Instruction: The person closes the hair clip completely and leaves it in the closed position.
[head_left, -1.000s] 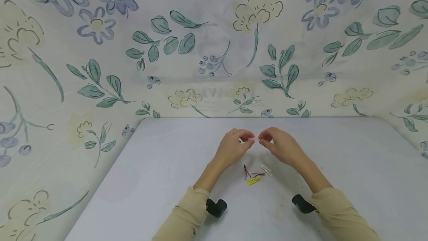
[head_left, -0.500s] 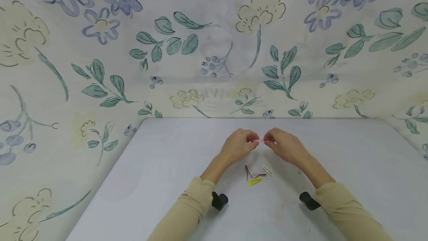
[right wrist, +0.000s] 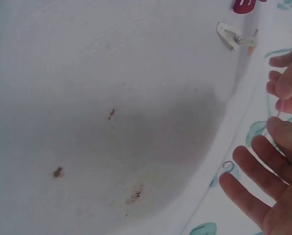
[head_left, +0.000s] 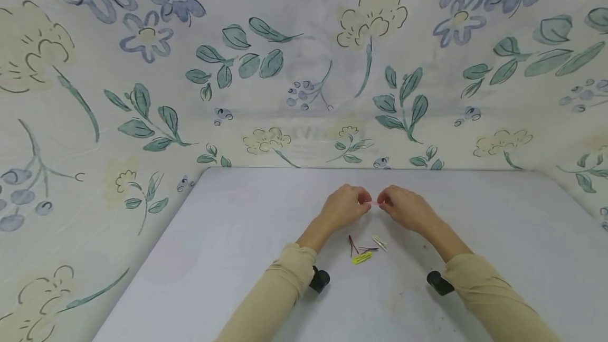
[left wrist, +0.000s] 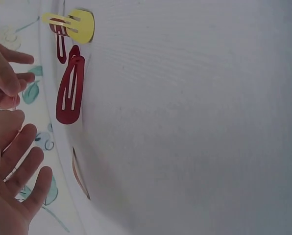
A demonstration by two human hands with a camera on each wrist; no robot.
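Observation:
Fingertips of my left hand (head_left: 345, 206) and right hand (head_left: 404, 208) pinch a small pink hair clip (head_left: 374, 203) from both sides, raised over the far part of the table. Only a thin pink strip shows between them; the fingertips hide the rest. In the right wrist view, the right hand (right wrist: 268, 181) pinches with thumb and index while its other fingers spread loosely. Nearer the body lie a yellow snap hair clip (head_left: 362, 258), dark red snap clips (left wrist: 70, 93) and a white hair clip (head_left: 380, 243), its two parts spread in the right wrist view.
The white table (head_left: 214, 257) reaches back to a floral cloth (head_left: 304, 141) that also hangs at the sides. Black wrist cameras (head_left: 320, 281) sit below both sleeves. Small brown spots (right wrist: 58, 172) mark the tabletop near the right arm.
Both hands have shifted slightly right and down in the head view, with the pink clip still pinched between them. The clips on the table lie as before.

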